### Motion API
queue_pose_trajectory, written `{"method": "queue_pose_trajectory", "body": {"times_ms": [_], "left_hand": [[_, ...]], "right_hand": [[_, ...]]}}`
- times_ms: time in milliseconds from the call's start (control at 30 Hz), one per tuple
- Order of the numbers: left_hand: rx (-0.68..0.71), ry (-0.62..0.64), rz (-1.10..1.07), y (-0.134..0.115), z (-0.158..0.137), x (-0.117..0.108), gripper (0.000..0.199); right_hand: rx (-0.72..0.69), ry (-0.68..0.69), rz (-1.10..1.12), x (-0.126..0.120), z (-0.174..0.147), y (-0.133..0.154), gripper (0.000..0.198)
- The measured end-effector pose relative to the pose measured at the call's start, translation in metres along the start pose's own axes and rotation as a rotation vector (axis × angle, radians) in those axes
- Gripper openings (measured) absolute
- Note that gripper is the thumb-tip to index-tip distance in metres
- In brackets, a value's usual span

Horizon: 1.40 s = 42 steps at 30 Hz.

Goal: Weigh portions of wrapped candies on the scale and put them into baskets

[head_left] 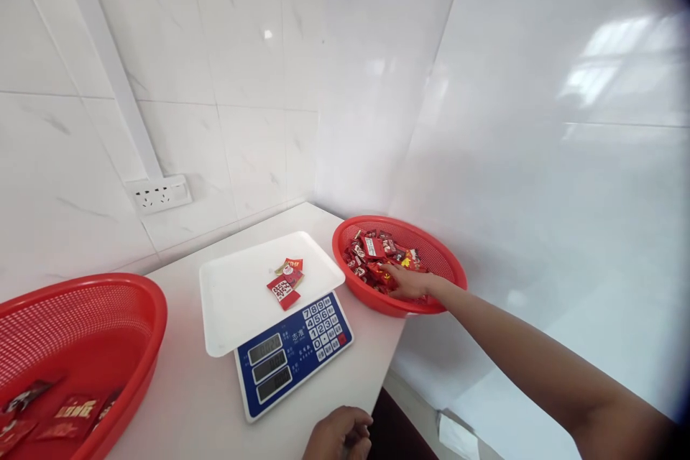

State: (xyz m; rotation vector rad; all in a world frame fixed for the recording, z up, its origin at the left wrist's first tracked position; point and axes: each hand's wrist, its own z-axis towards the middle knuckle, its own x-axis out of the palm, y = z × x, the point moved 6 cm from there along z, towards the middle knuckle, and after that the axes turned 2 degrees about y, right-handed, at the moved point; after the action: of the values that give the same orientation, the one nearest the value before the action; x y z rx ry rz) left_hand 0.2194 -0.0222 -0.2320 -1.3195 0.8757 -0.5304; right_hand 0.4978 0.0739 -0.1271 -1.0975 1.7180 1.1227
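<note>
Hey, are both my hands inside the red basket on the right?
No, only the right hand reaches into that red basket; the left hand is near the edge of the table.

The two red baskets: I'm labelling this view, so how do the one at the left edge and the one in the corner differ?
The left basket shows only a few packets; the corner basket holds a heap of them.
The left basket is cut off by the picture's edge; the corner basket lies within it.
The right hand is in the corner basket; no hand is in the left basket's visible part.
Both are red with perforated walls.
</note>
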Motion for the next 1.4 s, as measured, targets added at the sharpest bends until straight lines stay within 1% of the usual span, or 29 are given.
{"method": "queue_pose_trajectory", "body": {"times_ms": [100, 200, 267, 300, 400, 467, 533, 633, 733, 800, 900, 967, 1067, 1167, 1233, 1300, 1400], "left_hand": [[0.02, -0.005, 0.036, -0.005, -0.002, -0.001, 0.029], [-0.001, 0.0, 0.047, -0.009, -0.002, -0.002, 0.029], [-0.019, 0.002, 0.048, -0.012, -0.003, -0.003, 0.029], [-0.027, 0.004, 0.051, -0.014, -0.004, -0.004, 0.028], [-0.058, 0.021, 0.065, -0.019, -0.006, -0.005, 0.028], [-0.073, 0.035, 0.062, -0.023, -0.007, -0.006, 0.028], [-0.078, 0.038, 0.053, -0.027, -0.008, -0.007, 0.029], [-0.094, 0.024, 0.042, -0.032, -0.01, -0.008, 0.027], [-0.12, 0.017, 0.053, -0.033, -0.012, -0.008, 0.027], [-0.121, 0.021, 0.063, -0.033, -0.013, -0.008, 0.027], [-0.106, 0.021, 0.052, -0.032, -0.013, -0.007, 0.027], [-0.107, 0.016, 0.045, -0.033, -0.013, -0.007, 0.027], [-0.115, 0.005, 0.056, -0.037, -0.014, -0.008, 0.027], [-0.11, 0.016, 0.072, -0.042, -0.015, -0.008, 0.028], [-0.11, 0.024, 0.072, -0.044, -0.015, -0.008, 0.029], [-0.117, 0.026, 0.071, -0.045, -0.015, -0.009, 0.029], [-0.128, 0.032, 0.084, -0.044, -0.015, -0.009, 0.03]], "right_hand": [[0.002, -0.081, 0.015, 0.004, 0.008, 0.005, 0.08], [-0.009, -0.126, 0.032, -0.001, 0.012, 0.011, 0.061], [-0.014, -0.153, 0.045, -0.009, 0.011, 0.014, 0.05], [-0.015, -0.176, 0.052, -0.014, 0.009, 0.016, 0.047], [-0.026, -0.273, 0.079, -0.033, -0.001, 0.029, 0.049], [-0.08, -0.345, 0.154, -0.045, -0.008, 0.047, 0.049], [-0.187, -0.392, 0.298, -0.054, -0.014, 0.072, 0.048], [-0.357, -0.361, 0.524, -0.058, -0.019, 0.113, 0.053], [-0.445, -0.31, 0.593, -0.051, -0.023, 0.143, 0.062], [-0.47, -0.32, 0.551, -0.044, -0.028, 0.153, 0.061], [-0.505, -0.368, 0.499, -0.027, -0.043, 0.153, 0.049], [-0.497, -0.387, 0.522, -0.008, -0.053, 0.144, 0.038], [-0.426, -0.365, 0.597, 0.033, -0.065, 0.123, 0.028], [-0.347, -0.316, 0.638, 0.079, -0.074, 0.104, 0.027], [-0.313, -0.286, 0.627, 0.105, -0.079, 0.097, 0.028], [-0.304, -0.278, 0.593, 0.121, -0.082, 0.095, 0.029], [-0.29, -0.339, 0.543, 0.131, -0.083, 0.095, 0.032]]}}
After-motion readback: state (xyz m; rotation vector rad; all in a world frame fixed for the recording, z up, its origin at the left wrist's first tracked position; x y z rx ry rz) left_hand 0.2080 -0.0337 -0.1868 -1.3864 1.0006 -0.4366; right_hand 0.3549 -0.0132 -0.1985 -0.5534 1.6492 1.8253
